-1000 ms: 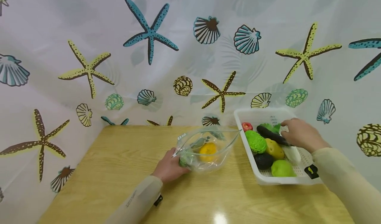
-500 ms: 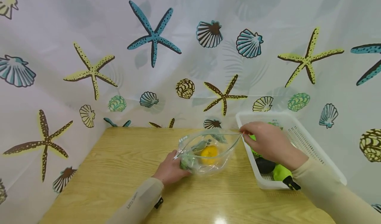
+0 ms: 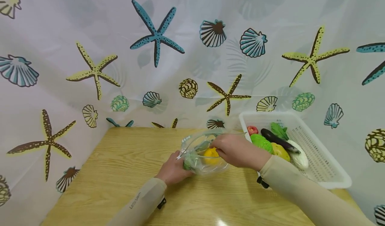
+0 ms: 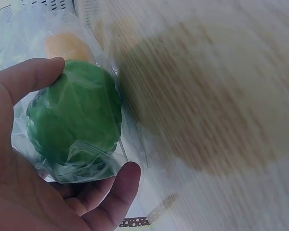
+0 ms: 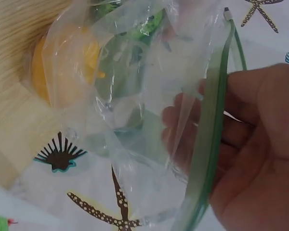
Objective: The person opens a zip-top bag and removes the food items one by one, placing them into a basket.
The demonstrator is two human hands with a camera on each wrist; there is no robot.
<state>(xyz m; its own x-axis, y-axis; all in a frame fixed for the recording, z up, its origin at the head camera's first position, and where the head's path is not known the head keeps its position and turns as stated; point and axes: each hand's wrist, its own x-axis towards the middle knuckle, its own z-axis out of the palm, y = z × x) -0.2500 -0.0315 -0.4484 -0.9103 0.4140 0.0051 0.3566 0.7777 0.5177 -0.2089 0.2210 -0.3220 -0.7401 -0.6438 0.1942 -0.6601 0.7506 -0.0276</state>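
Observation:
A clear zip bag (image 3: 201, 169) stands with its mouth spread. Inside lie a yellow-orange round item (image 3: 210, 155), a bumpy green vegetable (image 4: 77, 110) and a patch of darker green whose kind I cannot tell. My left hand (image 3: 173, 170) grips the bag's left side, thumb above and fingers below, around the green vegetable through the plastic. My right hand (image 3: 236, 149) reaches into the mouth from the right. In the right wrist view its loosely bent fingers (image 5: 172, 118) show through the film, behind the green zip strip (image 5: 214, 115); nothing shows in them.
A white plastic basket (image 3: 328, 156) at the right holds a red apple (image 3: 252, 130), a bumpy green vegetable (image 3: 261, 142), an eggplant (image 3: 278, 140), a yellow item (image 3: 280, 151), green leaves (image 3: 279, 131) and a long white item (image 3: 299, 156). A patterned curtain (image 3: 180, 52) backs the wooden table (image 3: 135, 152).
My right hand has left the basket, pinched the bag's right corner, then moved left into its mouth. My left hand keeps its grip. The head view has shifted slightly.

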